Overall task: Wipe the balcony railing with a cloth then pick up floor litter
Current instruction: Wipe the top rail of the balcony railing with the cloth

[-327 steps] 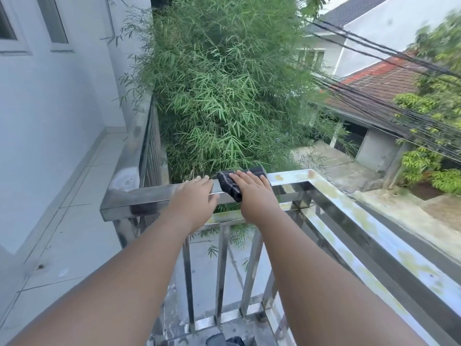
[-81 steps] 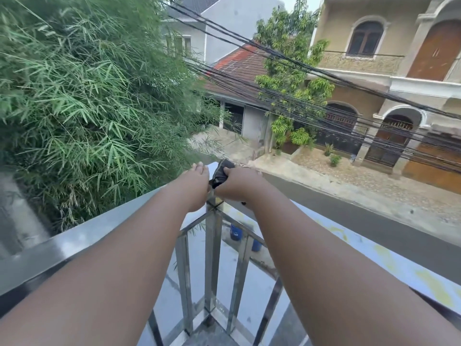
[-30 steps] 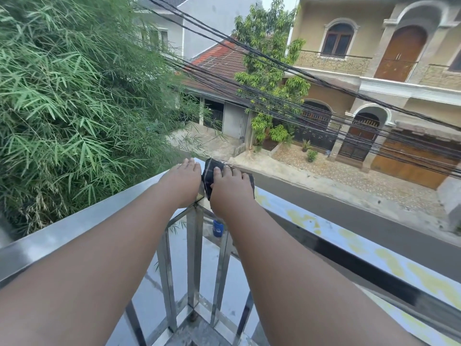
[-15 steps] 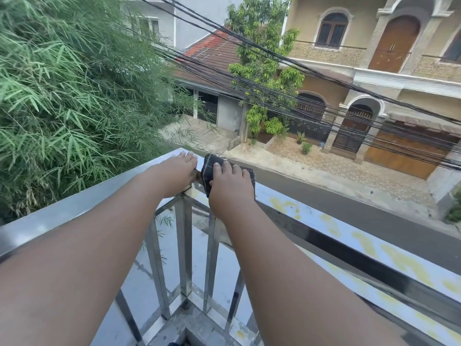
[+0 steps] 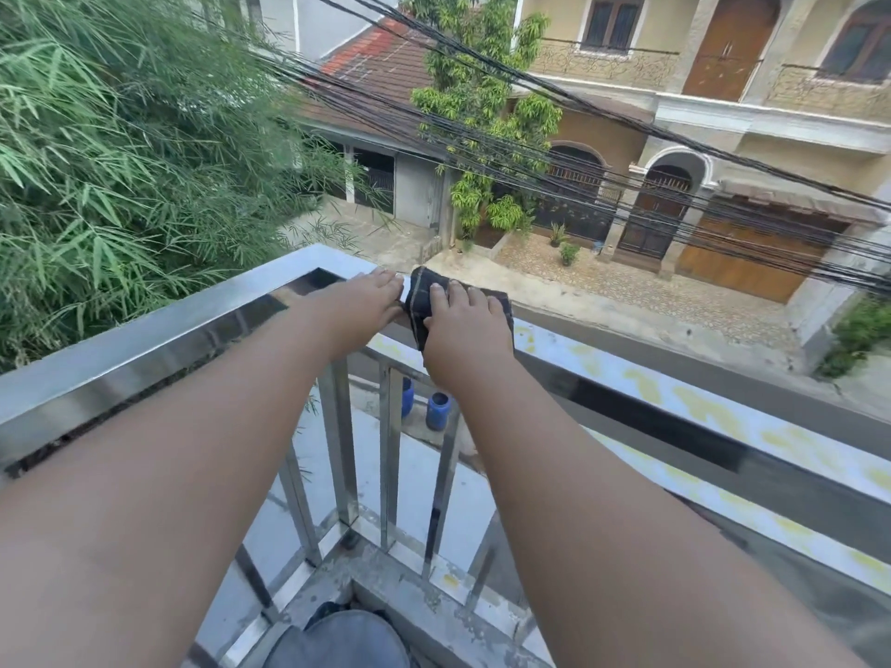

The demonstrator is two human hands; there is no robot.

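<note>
The cloth (image 5: 425, 301) is dark with thin pale check lines, folded into a thick pad. It lies on the top bar of the railing (image 5: 675, 395), just past the corner, under the right hand (image 5: 465, 327), whose fingers lie straight and flat on it, pressing down. Its left edge sticks out beyond the fingertips and folds over the bar's near side. Its long axis seems to follow the bar, though the palm hides most of it. Just left of the grip, the left hand (image 5: 359, 306) rests flat on the bar, fingers extended. To the right of the grip, the bar shows yellowish stains.
</note>
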